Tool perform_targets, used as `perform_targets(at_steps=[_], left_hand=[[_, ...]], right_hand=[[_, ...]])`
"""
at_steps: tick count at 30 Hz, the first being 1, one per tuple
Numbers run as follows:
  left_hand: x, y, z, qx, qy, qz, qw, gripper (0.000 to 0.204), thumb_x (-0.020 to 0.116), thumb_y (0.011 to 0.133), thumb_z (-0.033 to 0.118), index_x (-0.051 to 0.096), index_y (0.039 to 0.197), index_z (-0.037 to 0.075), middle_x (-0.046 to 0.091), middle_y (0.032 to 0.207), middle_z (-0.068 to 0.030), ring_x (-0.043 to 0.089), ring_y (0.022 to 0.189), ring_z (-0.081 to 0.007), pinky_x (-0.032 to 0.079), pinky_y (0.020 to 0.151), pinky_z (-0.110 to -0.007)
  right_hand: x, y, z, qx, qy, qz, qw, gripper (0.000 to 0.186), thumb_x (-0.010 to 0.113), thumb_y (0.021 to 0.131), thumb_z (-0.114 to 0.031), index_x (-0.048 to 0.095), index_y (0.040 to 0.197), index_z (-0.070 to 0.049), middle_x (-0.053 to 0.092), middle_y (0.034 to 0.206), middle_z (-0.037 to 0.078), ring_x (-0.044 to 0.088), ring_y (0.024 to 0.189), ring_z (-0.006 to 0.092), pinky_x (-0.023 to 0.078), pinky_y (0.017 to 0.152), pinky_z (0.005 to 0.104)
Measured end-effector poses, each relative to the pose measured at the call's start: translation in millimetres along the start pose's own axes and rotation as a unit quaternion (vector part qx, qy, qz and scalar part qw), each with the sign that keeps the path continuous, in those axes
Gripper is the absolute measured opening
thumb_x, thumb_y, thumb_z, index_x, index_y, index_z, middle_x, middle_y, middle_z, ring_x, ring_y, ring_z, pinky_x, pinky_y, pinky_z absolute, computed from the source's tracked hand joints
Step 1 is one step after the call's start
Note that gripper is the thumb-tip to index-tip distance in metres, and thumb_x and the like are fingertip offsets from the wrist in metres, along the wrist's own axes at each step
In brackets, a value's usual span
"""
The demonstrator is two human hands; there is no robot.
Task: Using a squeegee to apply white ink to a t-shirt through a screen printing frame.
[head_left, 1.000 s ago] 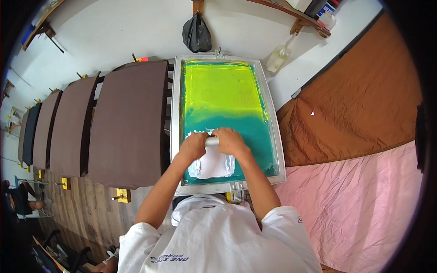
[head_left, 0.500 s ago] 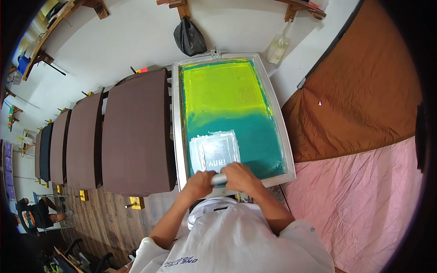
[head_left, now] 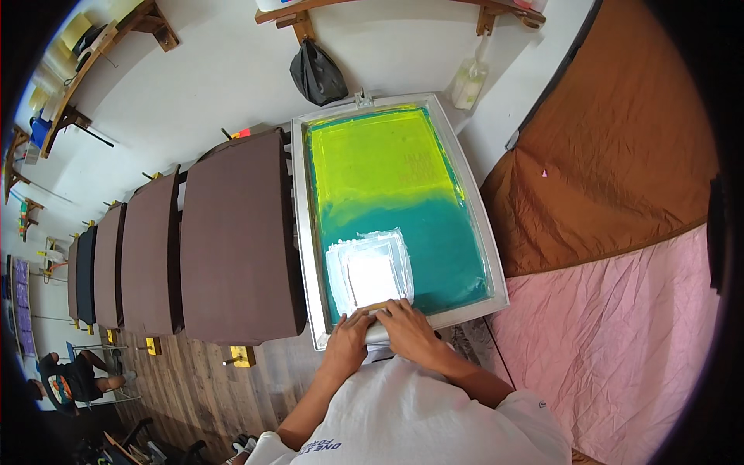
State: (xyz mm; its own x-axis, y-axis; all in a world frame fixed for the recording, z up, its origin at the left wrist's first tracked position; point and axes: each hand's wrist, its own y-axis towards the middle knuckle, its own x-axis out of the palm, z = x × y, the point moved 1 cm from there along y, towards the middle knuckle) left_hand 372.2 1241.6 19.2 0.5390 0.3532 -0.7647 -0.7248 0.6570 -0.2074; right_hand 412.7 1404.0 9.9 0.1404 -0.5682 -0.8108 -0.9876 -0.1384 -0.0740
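Observation:
My left hand [head_left: 349, 341] and my right hand [head_left: 408, 333] are side by side at the near end of a screen-printing frame. Both are closed on a squeegee [head_left: 377, 307], whose wooden edge shows between my fingers; its blade is hidden. Just beyond it, a square patch of thick white ink [head_left: 372, 271] lies on the mesh. The screen [head_left: 434, 240] is teal in its near half and yellow-green in its far half. A pale metal rim [head_left: 494, 260] surrounds it, with a clamp [head_left: 363, 98] at the far edge.
Brown garments on boards [head_left: 236, 240] stand in a row to the left, with a black one [head_left: 87, 271] farther along. A black bag [head_left: 318, 74] hangs from a wall shelf [head_left: 353, 9]. Brown cloth [head_left: 604, 155] and pink cloth [head_left: 612, 333] cover the right. A person [head_left: 81, 380] sits far left.
My hands and the squeegee have come slightly nearer to my body, and the squeegee is turned differently. The ink patch is now a denser white, covering the lettering that showed there.

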Motion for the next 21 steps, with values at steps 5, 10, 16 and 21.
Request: perform_targets(at_steps=[5,10,16,21], left_hand=[[-21.4,36.0,-18.0,0.044,0.029,-0.025,0.998,0.054,0.061,0.066,-0.004,0.062,0.119,0.006,0.068,0.105,-0.0184,0.065,0.098,-0.0358,0.036,0.109,-0.055],[-41.5,107.3,-50.4,0.071,0.072,0.027,0.995,0.042,0.063,0.072,-0.003,0.065,0.113,0.006,0.069,0.092,-0.0191,0.065,0.087,-0.0392,0.043,0.099,-0.052],[-24.2,70.0,-35.9,0.070,0.022,0.046,0.996,0.052,0.056,0.069,-0.011,0.061,0.119,0.002,0.068,0.101,-0.0221,0.064,0.090,-0.0420,0.051,0.086,-0.047],[-19.4,24.9,-10.2,0.048,-0.018,-0.004,0.999,0.040,0.053,0.070,-0.010,0.063,0.107,0.001,0.066,0.100,-0.0204,0.064,0.089,-0.0412,0.050,0.089,-0.046]], right_hand=[[-29.5,39.7,4.1,0.030,-0.024,-0.075,0.996,0.033,0.063,0.071,-0.001,0.065,0.104,-0.006,0.061,0.103,0.015,0.060,0.098,0.0368,0.053,0.081,0.0477],[-19.5,113.0,33.0,0.039,-0.063,-0.016,0.997,0.032,0.063,0.073,-0.002,0.066,0.104,-0.006,0.062,0.102,0.016,0.061,0.097,0.0371,0.053,0.082,0.0472],[-0.6,71.6,25.1,0.031,-0.003,0.037,0.999,0.035,0.060,0.071,0.002,0.065,0.104,-0.007,0.061,0.102,0.013,0.058,0.101,0.0348,0.053,0.085,0.0451],[1.7,18.8,4.5,0.054,0.027,-0.011,0.998,0.036,0.059,0.069,0.004,0.065,0.103,-0.007,0.061,0.100,0.013,0.057,0.100,0.0362,0.051,0.084,0.0454]])
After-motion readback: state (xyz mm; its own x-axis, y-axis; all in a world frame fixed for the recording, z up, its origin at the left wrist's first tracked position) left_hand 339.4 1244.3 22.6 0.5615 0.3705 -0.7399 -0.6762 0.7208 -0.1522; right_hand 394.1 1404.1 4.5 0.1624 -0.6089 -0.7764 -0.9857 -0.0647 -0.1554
